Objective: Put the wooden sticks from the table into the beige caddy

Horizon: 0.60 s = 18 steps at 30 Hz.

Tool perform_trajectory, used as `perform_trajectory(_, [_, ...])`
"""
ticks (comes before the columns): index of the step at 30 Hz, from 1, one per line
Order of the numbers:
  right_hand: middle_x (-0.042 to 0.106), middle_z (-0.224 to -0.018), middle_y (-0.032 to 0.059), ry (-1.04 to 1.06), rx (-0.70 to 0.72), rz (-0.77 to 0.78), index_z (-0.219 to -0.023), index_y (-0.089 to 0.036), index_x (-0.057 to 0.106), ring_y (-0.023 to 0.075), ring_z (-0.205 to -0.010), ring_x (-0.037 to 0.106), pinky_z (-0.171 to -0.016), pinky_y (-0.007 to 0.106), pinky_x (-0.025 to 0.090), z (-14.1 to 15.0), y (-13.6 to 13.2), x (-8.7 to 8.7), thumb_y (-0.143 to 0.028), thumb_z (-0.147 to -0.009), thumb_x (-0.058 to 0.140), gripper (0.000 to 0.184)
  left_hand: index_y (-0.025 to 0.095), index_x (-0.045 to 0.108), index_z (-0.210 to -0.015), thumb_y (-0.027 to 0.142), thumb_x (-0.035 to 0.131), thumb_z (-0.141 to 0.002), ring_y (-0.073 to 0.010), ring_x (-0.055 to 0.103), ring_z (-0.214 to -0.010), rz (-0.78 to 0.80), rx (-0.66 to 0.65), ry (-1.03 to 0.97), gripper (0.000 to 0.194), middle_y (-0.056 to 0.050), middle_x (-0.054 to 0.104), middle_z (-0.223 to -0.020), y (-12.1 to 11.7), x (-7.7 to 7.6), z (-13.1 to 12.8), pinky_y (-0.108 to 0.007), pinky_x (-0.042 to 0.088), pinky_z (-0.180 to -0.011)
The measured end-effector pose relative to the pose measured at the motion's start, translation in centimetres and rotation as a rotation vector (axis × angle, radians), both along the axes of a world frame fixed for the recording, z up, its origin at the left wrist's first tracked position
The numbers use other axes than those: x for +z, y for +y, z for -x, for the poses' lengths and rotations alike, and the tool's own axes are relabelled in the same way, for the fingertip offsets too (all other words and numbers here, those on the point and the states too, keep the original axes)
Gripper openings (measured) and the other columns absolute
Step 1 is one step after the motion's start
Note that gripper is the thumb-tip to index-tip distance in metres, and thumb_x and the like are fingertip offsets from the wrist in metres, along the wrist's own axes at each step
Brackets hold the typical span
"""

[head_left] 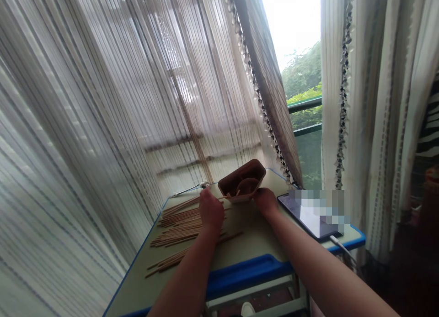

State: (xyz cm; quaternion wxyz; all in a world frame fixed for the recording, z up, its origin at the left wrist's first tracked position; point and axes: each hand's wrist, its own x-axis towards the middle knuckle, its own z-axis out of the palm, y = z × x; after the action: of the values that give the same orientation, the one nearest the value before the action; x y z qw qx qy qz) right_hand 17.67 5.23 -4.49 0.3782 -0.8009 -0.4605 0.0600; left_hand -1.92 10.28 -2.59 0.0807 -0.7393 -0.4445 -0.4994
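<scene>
A brown plastic holder [242, 180] lies tilted on its side at the far end of the small table [240, 244], its open mouth facing me. My right hand [265, 202] is closed on the holder's near right edge. My left hand [211, 209] is closed in a pinch on a thin wooden chopstick [224, 198] whose tip points into the holder's mouth. Several more chopsticks [178, 228] lie scattered in loose bundles on the table, left of my left hand.
A phone [310, 216] with a cable lies at the table's right edge. Striped sheer curtains [120, 102] hang close along the left and behind the table. A blue rim [247, 271] runs along the near edge. A window opening sits at the upper right.
</scene>
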Motion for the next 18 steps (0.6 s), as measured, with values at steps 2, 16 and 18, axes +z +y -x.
perform_trajectory(2, [0.072, -0.095, 0.0171, 0.018, -0.001, -0.010, -0.092, -0.017, 0.075, 0.0283, -0.095, 0.067, -0.067, 0.029, 0.045, 0.1, -0.1, 0.0, -0.052, -0.089, 0.040, 0.049, 0.011, 0.055, -0.114, 0.011, 0.047, -0.081, -0.0268, 0.052, -0.114, 0.152, 0.027, 0.197, 0.034, -0.017, 0.057, -0.114, -0.4, -0.3, -0.2, -0.040, 0.043, -0.096])
perform_trajectory(16, [0.072, -0.096, 0.0167, 0.017, 0.017, -0.008, -0.095, -0.017, 0.075, 0.0270, -0.096, 0.067, -0.069, 0.028, 0.046, 0.3, -0.4, 0.3, -0.049, -0.089, 0.043, 0.046, 0.015, 0.071, -0.096, 0.022, 0.042, -0.088, -0.0252, 0.064, -0.098, 0.514, 0.055, 0.681, 0.030, -0.015, 0.068, -0.106, -1.2, -0.5, -0.6, -0.032, 0.048, -0.081])
perform_trajectory(18, [0.072, -0.097, 0.0171, 0.024, 0.006, -0.006, -0.096, -0.017, 0.074, 0.0274, -0.096, 0.067, -0.069, 0.028, 0.046, 0.3, -0.4, 0.3, -0.051, -0.089, 0.042, 0.048, 0.015, 0.071, -0.096, 0.019, 0.041, -0.088, -0.0247, 0.064, -0.098, 0.504, 0.046, 0.686, 0.031, -0.015, 0.067, -0.108, -1.2, -0.5, -0.6, -0.032, 0.048, -0.082])
